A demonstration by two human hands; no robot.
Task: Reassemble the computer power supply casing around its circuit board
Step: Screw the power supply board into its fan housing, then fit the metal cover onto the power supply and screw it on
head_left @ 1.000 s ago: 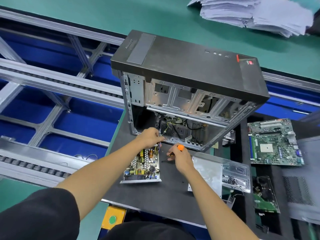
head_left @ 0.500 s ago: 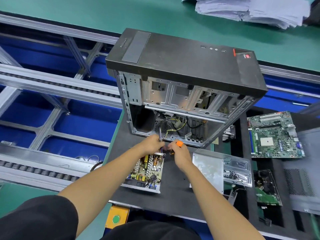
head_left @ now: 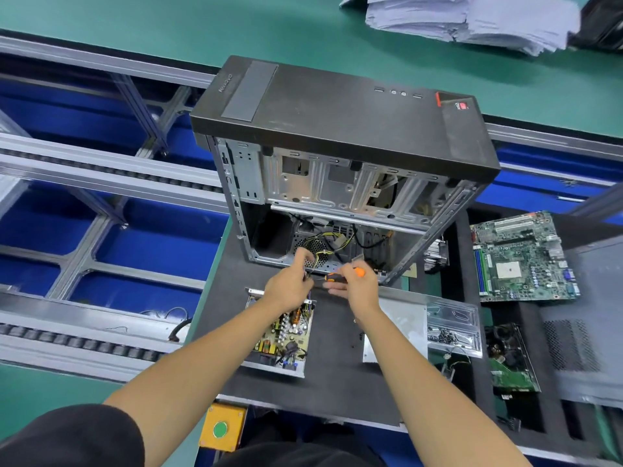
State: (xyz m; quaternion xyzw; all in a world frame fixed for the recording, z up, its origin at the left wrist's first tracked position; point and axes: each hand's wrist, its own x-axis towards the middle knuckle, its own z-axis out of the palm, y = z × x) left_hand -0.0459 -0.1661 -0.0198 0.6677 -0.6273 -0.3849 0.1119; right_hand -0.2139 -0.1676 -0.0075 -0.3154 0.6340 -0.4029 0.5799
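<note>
The power supply circuit board (head_left: pixel 286 332) lies flat in its open metal tray on the dark table (head_left: pixel 337 375), near the table's left edge and just below the left hand (head_left: pixel 289 287), whose wrist crosses over the board's far end. That left hand has its fingers curled around a bundle of cables (head_left: pixel 318 256) that run from the board up into the open side of the computer tower (head_left: pixel 340 146). Just beside it, nearly touching, the right hand (head_left: pixel 359 287) grips an orange-handled screwdriver (head_left: pixel 344 275), its tip pointing toward the left hand. The tower stands behind both hands, toward the far edge of the table, and closes off the space beyond them. To the right of the right forearm lies the grey metal casing cover (head_left: pixel 401 318), and beside it a clear plastic tray (head_left: pixel 453 326) with small dark screws. Farther right, well apart, a green motherboard (head_left: pixel 522 257) lies near the table's right edge.
</note>
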